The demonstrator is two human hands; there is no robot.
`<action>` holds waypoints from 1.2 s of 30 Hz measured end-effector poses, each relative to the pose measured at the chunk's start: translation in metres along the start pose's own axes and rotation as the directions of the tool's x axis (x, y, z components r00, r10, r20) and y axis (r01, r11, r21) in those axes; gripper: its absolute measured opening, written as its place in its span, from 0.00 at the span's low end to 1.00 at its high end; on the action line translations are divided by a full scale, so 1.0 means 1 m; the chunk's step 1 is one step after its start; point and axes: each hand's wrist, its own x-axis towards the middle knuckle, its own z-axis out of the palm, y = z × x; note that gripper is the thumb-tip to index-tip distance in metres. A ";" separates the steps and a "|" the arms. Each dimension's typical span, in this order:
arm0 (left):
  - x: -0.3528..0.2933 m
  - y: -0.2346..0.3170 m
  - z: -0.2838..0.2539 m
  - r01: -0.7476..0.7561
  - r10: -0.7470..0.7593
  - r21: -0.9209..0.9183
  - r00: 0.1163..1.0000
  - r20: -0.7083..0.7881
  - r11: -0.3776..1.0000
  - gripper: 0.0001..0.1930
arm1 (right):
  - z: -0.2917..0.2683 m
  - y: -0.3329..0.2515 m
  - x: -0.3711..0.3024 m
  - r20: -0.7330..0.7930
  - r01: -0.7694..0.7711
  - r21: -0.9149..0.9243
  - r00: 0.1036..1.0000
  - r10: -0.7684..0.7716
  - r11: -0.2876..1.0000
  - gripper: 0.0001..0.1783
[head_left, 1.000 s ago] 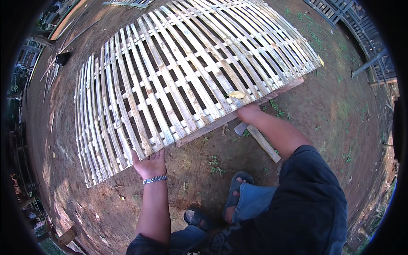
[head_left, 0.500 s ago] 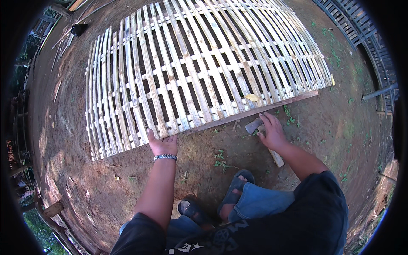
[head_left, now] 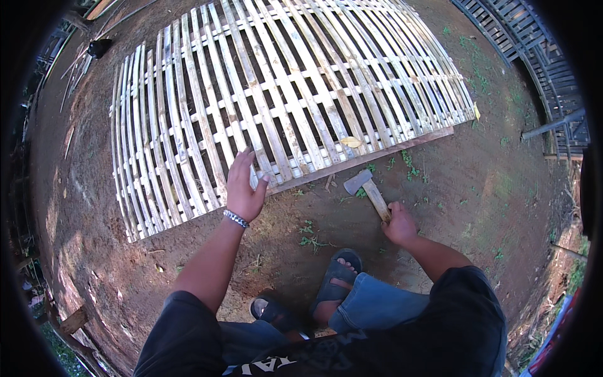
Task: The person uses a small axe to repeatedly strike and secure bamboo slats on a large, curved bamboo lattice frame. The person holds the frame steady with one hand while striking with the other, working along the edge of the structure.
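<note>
Grabbing the hatchet (head_left: pixel 369 190) looks like the step, right hand (head_left: pixel 401 226) wrapped round its handle (head_left: pixel 378 202) beside the slatted panel (head_left: pixel 323 97), left hand (head_left: pixel 245 192) spread wide over the panel's edge, so lifting'd probably need a firm grip

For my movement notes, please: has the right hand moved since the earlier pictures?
Yes: the right hand has moved away from the slatted panel, back toward the person, onto the wooden handle.
</note>
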 end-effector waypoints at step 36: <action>0.073 -0.030 0.024 -0.658 0.380 0.323 0.694 0.612 0.680 0.66 | 0.012 -0.186 -0.030 0.085 0.089 0.121 0.991 -0.100 0.989 0.28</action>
